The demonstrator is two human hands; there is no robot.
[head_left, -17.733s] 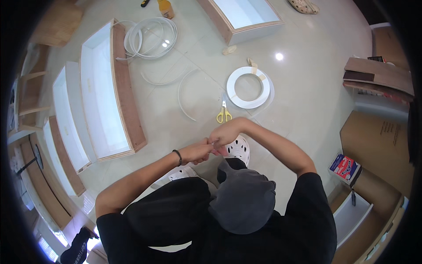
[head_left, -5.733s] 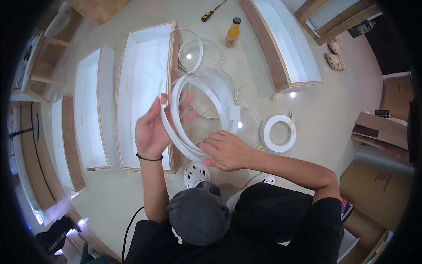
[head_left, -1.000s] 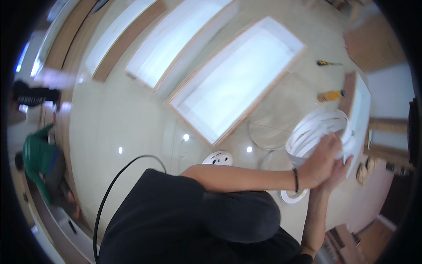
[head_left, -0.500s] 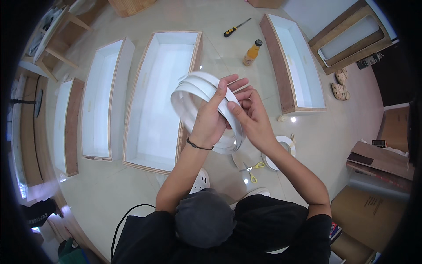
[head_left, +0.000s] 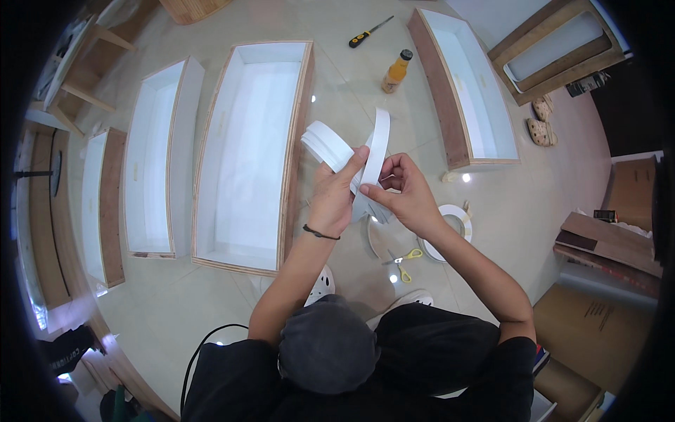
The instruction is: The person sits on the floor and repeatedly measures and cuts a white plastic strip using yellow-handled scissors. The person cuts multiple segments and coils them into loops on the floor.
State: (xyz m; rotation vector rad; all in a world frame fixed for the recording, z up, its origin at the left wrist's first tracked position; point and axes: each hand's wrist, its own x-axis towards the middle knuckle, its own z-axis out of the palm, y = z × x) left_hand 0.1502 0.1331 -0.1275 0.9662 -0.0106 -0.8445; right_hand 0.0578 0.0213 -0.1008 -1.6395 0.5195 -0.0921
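A loose coil of flat white edge-banding strip [head_left: 328, 145] is held up in front of me, above the floor. My left hand [head_left: 330, 200] is closed round the gathered loops, its thumb lying across them. My right hand [head_left: 410, 197] pinches one part of the strip between thumb and fingers, beside the left hand. That part stands up as a separate band between the two hands. Lower loops are partly hidden behind my hands. On the floor below lie yellow-handled scissors [head_left: 406, 273] and a white ring-shaped roll [head_left: 466, 228].
To the left stand white-lined open wooden boxes [head_left: 246, 155], several in all; another box [head_left: 429, 84] is at right. Between them are an orange bottle [head_left: 395, 74] and a file-like tool [head_left: 360, 39] with a black-yellow handle. Cardboard [head_left: 583, 337] stands at lower right.
The coil has turned and come slightly lower, its loops now bunched in my left hand. My right hand has drawn one band apart from the others. The whole view has shifted slightly.
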